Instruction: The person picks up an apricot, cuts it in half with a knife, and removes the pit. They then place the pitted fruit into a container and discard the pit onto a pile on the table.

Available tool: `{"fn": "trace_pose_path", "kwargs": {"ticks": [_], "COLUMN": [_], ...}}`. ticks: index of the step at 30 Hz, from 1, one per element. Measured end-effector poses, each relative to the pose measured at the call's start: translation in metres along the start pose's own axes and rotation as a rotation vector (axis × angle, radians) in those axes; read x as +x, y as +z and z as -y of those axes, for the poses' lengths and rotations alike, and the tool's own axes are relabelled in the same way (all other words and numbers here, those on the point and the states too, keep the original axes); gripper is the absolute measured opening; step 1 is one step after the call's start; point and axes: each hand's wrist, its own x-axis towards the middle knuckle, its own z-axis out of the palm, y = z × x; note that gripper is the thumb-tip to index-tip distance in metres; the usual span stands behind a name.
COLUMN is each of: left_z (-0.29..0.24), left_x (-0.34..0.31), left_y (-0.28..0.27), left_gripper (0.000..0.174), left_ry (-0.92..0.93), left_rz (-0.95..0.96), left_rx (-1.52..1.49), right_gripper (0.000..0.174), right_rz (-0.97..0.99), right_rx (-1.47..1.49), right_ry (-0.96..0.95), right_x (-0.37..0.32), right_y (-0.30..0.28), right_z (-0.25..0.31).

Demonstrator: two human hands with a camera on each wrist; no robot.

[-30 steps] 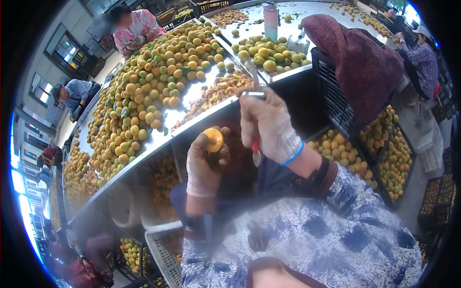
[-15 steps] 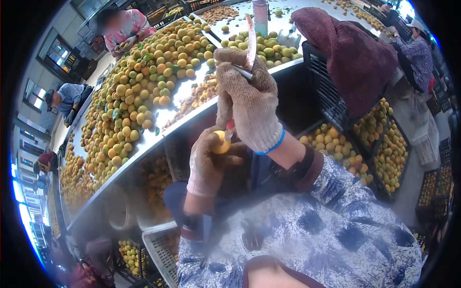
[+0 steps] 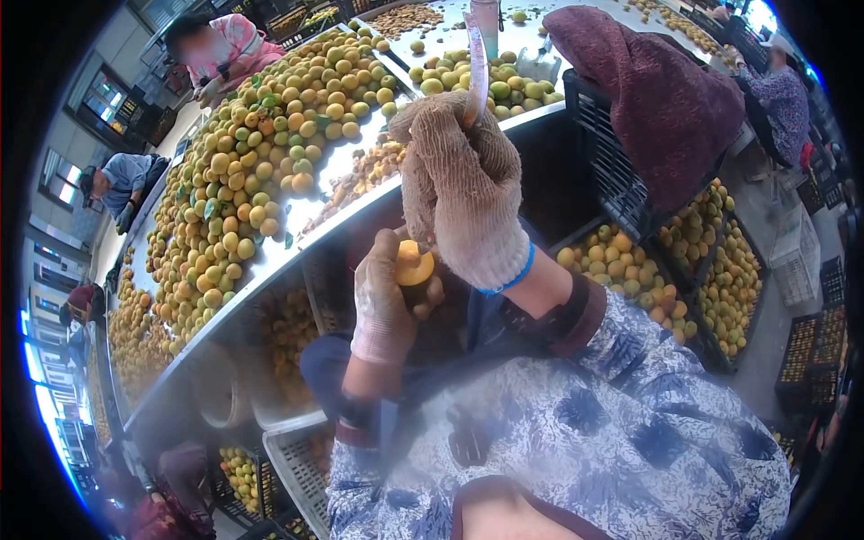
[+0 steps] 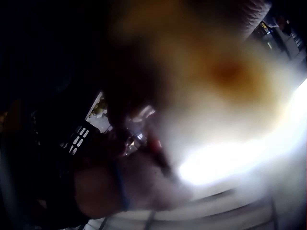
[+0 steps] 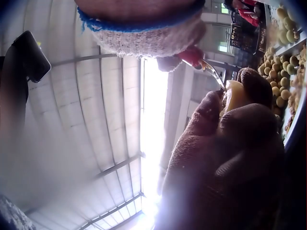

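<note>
My gloved left hand [image 3: 385, 301] holds a cut apricot [image 3: 414, 264] between thumb and fingers, its orange flesh facing up. Close above and to the right, my gloved right hand [image 3: 463, 189] grips a red-handled knife. A long curved blade [image 3: 477, 72] rises above the fist. In the right wrist view a red handle end [image 5: 192, 56] with a narrow metal tip [image 5: 217, 76] comes out below the right glove, and the tip meets the pale fruit [image 5: 235, 96] in the left fingers. The left wrist view is mostly blurred and glaring.
A metal table [image 3: 297, 216] bears a large heap of apricots [image 3: 234, 180] and a strip of cut pieces [image 3: 369, 171]. Crates of apricots [image 3: 621, 274] stand at right. A maroon cloth [image 3: 639, 99] drapes over a black crate [image 3: 603, 153]. Other people sit around.
My right hand has come left and down from apart to the apricot, bringing the metal tip to it. The apricot has turned in my left hand since half a second ago, showing cut flesh.
</note>
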Motion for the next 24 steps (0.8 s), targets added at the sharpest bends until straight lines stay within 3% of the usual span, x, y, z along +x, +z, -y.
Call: {"fn": "trace_pose_path", "kwargs": {"ticks": [6,8,11,12,14,17,19,21,23,24], "left_z": [0.010,0.031,0.038,0.036,0.008,0.018,0.017,0.025,0.045,0.048], "left_x": [0.002,0.020,0.028,0.023,0.000,0.001,0.000,0.006,0.025,0.024], "left_y": [0.002,-0.011,-0.012,-0.012,0.007,0.005,0.004,0.002,-0.002,-0.002], "left_gripper": [0.052,0.050,0.048,0.048,0.047,0.047,0.048,0.049,0.050,0.049], "left_ry": [0.120,1.042,1.071,1.071,0.347,0.306,0.318,0.330,0.903,0.930], "left_rz": [-0.134,-0.150,-0.254,-0.256,-0.163,-0.219,-0.211,-0.202,-0.463,-0.453], "left_rx": [0.205,0.906,0.920,0.919,0.345,0.272,0.264,0.258,0.681,0.608], "right_gripper": [0.018,0.017,0.013,0.013,0.013,0.014,0.011,0.010,0.013,0.014], "right_rz": [0.096,0.138,0.164,0.163,0.109,0.003,-0.005,0.103,0.289,0.301], "right_rx": [0.024,0.018,-0.161,-0.020,0.198,0.090,0.156,0.073,-0.130,-0.429], "right_ry": [-0.015,-0.061,-0.212,-0.059,0.186,0.119,0.211,0.101,-0.527,-0.619], "right_x": [-0.004,-0.005,-0.005,-0.003,0.002,0.003,-0.001,-0.005,-0.004,-0.007], "right_y": [-0.001,0.001,0.002,-0.002,-0.006,-0.003,-0.001,0.001,0.013,0.007], "right_z": [0.003,0.002,0.006,0.010,0.009,0.001,0.007,0.010,-0.020,-0.017]}}
